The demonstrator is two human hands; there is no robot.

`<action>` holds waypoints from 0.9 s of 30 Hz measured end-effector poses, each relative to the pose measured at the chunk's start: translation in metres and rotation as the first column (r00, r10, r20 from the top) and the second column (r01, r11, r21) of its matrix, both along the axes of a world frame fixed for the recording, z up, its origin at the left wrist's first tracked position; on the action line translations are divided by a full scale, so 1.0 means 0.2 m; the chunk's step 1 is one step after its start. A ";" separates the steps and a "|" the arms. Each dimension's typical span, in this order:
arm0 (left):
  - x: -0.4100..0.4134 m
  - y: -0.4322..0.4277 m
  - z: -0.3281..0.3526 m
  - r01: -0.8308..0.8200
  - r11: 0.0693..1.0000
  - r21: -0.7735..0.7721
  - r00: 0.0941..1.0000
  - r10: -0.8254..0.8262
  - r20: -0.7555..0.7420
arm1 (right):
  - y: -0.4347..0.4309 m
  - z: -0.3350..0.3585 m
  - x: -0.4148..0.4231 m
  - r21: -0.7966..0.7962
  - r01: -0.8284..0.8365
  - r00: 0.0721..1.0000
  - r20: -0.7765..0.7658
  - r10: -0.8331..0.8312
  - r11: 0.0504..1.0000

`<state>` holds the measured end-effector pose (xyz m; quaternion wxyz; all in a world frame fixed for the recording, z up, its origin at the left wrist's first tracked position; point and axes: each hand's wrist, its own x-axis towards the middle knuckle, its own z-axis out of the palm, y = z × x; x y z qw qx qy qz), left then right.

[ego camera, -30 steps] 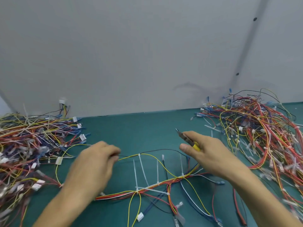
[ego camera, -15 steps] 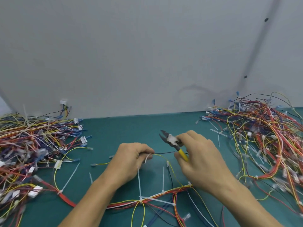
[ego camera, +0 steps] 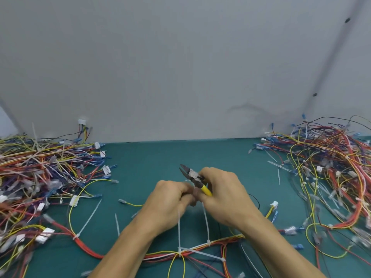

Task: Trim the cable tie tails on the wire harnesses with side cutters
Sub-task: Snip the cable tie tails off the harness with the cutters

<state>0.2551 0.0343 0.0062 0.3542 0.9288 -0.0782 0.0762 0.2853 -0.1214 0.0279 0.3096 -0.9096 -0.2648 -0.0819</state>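
Pinching a likely light, springy cable tie tail (ego camera: 179,223), the left hand (ego camera: 170,201) sat at nine o'clock of the right hand (ego camera: 224,195), clamped round the side cutters (ego camera: 191,173).

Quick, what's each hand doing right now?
Left hand: curled, gripping part of the wire harness; contact blurred.
Right hand: holding the side cutters by their yellow handles.
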 end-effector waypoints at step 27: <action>0.07 0.01 -0.11 -0.171 0.983 -0.060 0.978 0.177 0.114 | -0.24 0.01 0.11 -0.560 0.073 0.924 -0.274 -0.267 0.825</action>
